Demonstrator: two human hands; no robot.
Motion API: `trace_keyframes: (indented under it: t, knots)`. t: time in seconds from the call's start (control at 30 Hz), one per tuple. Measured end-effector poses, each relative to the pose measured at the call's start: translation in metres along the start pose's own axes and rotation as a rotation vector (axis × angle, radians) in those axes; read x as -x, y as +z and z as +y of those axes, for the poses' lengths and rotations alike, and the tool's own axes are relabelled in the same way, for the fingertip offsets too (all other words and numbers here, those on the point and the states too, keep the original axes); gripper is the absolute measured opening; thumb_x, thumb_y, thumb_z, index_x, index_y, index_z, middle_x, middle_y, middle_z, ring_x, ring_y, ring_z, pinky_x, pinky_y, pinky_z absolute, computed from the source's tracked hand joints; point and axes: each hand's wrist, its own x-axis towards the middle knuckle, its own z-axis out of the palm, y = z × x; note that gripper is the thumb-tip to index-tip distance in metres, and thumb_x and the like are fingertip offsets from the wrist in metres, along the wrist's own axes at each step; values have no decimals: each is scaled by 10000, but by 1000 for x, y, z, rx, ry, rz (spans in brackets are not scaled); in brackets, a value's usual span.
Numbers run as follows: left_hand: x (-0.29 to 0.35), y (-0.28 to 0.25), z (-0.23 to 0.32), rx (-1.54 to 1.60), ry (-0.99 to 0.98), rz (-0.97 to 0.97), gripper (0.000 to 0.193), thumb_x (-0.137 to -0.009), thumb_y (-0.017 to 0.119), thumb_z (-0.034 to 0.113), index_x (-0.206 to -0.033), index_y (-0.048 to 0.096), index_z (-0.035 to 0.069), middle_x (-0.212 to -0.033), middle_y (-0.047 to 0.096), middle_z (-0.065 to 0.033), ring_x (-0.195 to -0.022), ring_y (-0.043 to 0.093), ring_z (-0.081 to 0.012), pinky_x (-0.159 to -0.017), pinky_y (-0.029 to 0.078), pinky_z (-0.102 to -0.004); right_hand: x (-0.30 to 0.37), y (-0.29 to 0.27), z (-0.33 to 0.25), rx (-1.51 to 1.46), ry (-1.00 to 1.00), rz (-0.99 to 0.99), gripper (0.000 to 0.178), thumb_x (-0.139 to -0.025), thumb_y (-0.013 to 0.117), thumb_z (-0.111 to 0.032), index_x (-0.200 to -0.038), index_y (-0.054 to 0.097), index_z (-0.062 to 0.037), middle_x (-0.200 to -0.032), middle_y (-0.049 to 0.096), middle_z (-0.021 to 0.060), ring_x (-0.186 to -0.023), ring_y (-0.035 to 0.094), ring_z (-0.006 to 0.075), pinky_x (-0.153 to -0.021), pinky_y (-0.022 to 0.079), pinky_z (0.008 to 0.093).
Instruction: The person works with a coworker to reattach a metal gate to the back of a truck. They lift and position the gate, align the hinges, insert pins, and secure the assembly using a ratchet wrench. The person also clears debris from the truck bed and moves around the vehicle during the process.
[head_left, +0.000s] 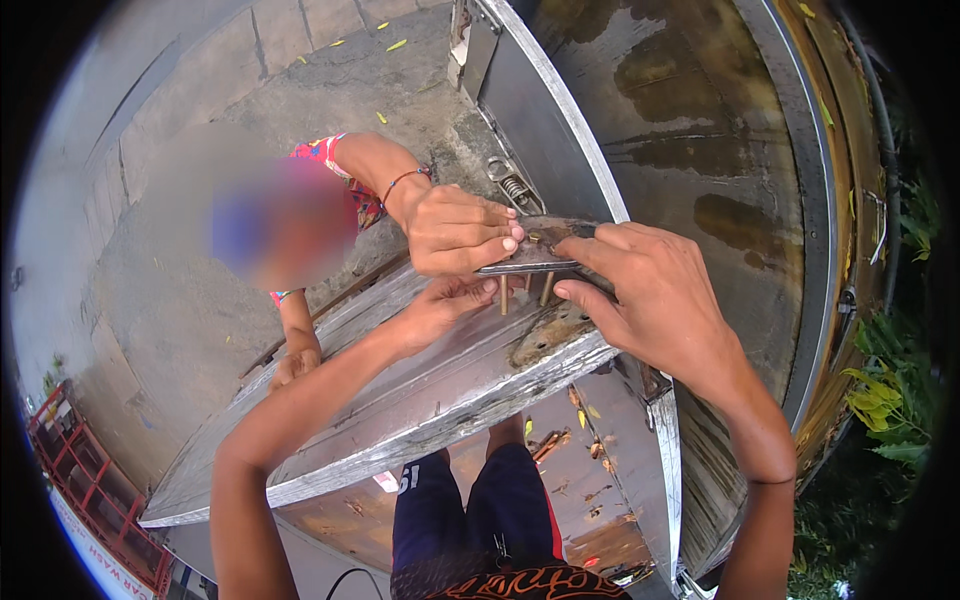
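While your co-worker's hand with a thin beaded bracelet (pixel 462 228) clamps the left end from above, you've got both of yours around a flat, dark, worn metal plate (pixel 545 246) with brass-coloured bolts (pixel 504 295) poking down out of it. The plate sits up near the right end of a long weathered wooden panel with chipped whitish edges (pixel 440 418), and the bolt ends look to hang just over it, though I can't tell if any touch.

Your left hand (pixel 440 312) comes in palm-up from the lower left, thumb and fingers drawn narrow right beside the leftmost bolt; can't tell if it's actually pinching anything since the fingertips are partly tucked under the plate. Your right hand (pixel 665 295) is half spread over the right end: index finger on the plate's top face, thumb apart below, near another bolt. Can't really say if that's a firm grip or just a touch.

Your co-worker's other hand (pixel 296 368) rests on the far edge of the panel, lower left of the plate. Just behind the plate there's a coiled metal spring (pixel 514 190) beside an upright dark metal side wall with a pale rim (pixel 545 110). Off to the right is a wet, brown-stained metal floor (pixel 690 150), and green leafy plants (pixel 895 400) crowd the outer edge.
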Motion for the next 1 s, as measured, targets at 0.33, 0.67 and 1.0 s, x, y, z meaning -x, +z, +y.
trace_keyframes:
  t: [0.33,0.67,1.0]
  knots:
    - [-48,13,-7,-316,604,27,382,-971,737,221,-1296,604,71,-1232,645,-66,-1145,612,-165,-1028,517,-315,-24,-7,12,285,-219,-236,204,-777,800,-234,-870,706,-78,-725,555,35,-703,589,238,-627,455,386]
    - [-40,27,5,-13,437,14,434,-896,812,139,-1264,610,27,-1234,624,-59,-1207,582,-157,-1066,489,-326,-18,-3,8,395,-305,-219,238,-746,768,-169,-916,691,-21,-763,552,21,-718,593,185,-602,441,349]
    - [-50,8,-7,-239,680,95,358,-906,777,113,-1225,640,25,-1155,681,-101,-1045,668,-216,-925,559,-327,-31,-7,6,319,-311,-246,419,-692,842,-194,-1036,710,7,-749,530,49,-655,528,222,-584,387,367]
